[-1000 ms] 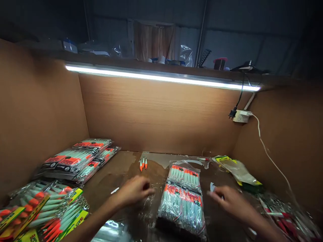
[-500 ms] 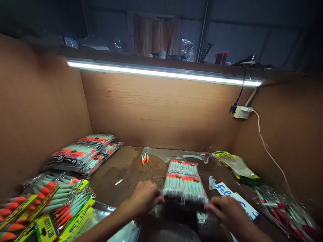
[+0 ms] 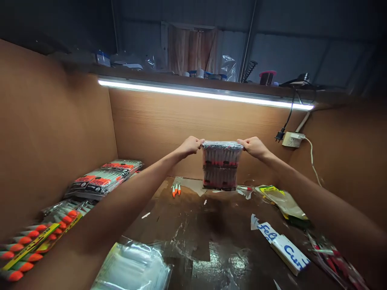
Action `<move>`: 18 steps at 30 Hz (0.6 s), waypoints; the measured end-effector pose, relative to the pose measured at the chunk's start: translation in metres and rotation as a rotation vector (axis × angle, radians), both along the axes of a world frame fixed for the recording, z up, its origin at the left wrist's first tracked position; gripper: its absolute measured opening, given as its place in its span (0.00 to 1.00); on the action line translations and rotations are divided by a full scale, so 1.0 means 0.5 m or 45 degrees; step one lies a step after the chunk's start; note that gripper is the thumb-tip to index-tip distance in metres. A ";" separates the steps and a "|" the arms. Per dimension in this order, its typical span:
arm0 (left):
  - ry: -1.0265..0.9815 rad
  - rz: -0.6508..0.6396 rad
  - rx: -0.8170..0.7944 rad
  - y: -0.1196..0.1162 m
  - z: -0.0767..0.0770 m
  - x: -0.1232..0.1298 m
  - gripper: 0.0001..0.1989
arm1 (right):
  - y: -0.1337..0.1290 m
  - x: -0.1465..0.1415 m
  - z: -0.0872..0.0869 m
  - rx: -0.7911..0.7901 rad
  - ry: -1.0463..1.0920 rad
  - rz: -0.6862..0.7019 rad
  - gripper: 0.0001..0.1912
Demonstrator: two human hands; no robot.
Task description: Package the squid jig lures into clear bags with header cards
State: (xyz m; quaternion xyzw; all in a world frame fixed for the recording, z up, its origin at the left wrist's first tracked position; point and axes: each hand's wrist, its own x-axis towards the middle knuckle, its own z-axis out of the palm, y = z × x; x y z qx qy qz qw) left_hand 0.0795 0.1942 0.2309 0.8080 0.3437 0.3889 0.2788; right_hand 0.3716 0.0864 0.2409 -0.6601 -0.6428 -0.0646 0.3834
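Note:
A clear plastic pack of fishing lures hangs upright above the back of the table, its rows of pale bodies and orange ends seen through the film. My left hand pinches its upper left corner. The upper right corner is gripped by my right hand. Both arms are stretched far forward. Behind and below the pack, to its left, three small orange-tipped lures lie on the table.
Stacked lure packs stand at the left, with yellow-labelled lure packs nearer. Clear bags lie in front. At right are yellow-edged bags, a lettered white box and red lures. A power socket hangs on the right.
Both hands have moved forward and up, lifting the pack of lures off the table. It was lying tilted low in front of me and now hangs upright by its top corners.

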 end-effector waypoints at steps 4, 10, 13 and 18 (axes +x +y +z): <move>-0.021 -0.019 -0.010 0.005 -0.004 -0.018 0.25 | 0.016 -0.009 0.006 -0.006 -0.050 0.027 0.31; -0.037 -0.010 -0.012 0.021 -0.036 -0.042 0.24 | 0.029 -0.025 -0.033 -0.063 -0.072 0.062 0.31; -0.046 0.019 0.016 0.027 -0.040 -0.043 0.24 | 0.031 -0.031 -0.037 -0.057 -0.075 0.069 0.31; -0.063 0.017 0.099 0.014 -0.032 -0.054 0.25 | 0.018 -0.046 -0.035 0.009 -0.062 0.085 0.33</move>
